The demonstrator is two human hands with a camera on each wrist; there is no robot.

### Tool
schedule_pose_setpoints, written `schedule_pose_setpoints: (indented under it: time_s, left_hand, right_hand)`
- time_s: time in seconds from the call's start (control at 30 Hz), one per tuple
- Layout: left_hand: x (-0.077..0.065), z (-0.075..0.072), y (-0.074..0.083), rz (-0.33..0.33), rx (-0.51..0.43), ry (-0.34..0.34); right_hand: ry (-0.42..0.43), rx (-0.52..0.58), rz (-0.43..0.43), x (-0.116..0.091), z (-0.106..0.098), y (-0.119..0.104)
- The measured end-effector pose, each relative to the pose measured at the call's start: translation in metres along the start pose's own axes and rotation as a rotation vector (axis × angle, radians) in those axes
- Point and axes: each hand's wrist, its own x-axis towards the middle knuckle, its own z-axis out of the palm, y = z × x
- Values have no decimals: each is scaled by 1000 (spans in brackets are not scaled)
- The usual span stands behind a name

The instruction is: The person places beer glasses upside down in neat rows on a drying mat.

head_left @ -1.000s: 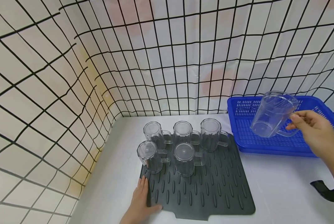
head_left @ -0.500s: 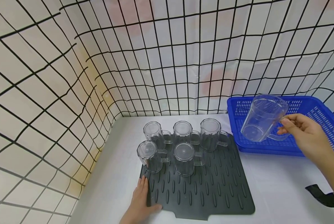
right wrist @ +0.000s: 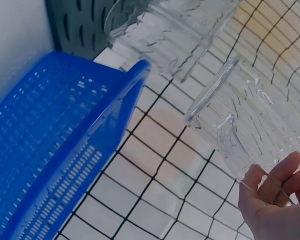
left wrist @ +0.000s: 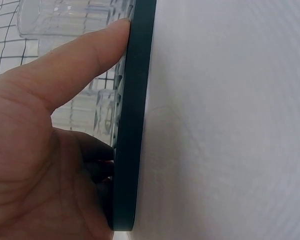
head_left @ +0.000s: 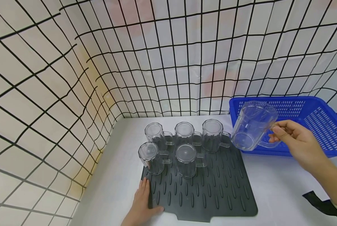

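My right hand (head_left: pixel 301 144) pinches the handle of a clear glass mug (head_left: pixel 250 130). The mug is tilted over the left end of the blue basket, close to the mat's back right corner. My left hand (head_left: pixel 141 201) touches the dark grey ridged mat (head_left: pixel 202 194) at its front left, fingers straight along the side edge. In the left wrist view the thumb (left wrist: pixel 85 52) rests at the mat's edge. Several clear mugs stand upside down on the mat: three in a back row, including the right one (head_left: pixel 212 135), and two in front, including one near the centre (head_left: pixel 186 160).
A blue perforated basket (head_left: pixel 286 152) stands right of the mat. Behind and to the left rises a black wire grid (head_left: pixel 185 62) with white sheeting behind it. A black strap (head_left: pixel 323 204) hangs by the right sleeve. White covering (head_left: pixel 109 179) lies under everything.
My right hand has carried the glass mug left and a little down, from over the basket's middle toward the mat. The left hand and the mugs on the mat have stayed put.
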Motion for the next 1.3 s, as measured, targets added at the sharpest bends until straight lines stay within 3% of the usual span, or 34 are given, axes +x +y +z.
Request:
schedule_pose_setpoints:
  time_s: [0.4, 0.77, 1.3]
  left_hand:
    - [-1, 1, -1, 2, 5, 3]
    - [0, 1, -1, 7, 6, 3]
    - [0, 2, -3, 23, 1, 24]
  right_hand:
    - [-98, 72, -76, -5, 11, -7]
    - [-163, 114, -85, -7, 28, -16]
    - [-255, 333, -145, -6, 46, -30]
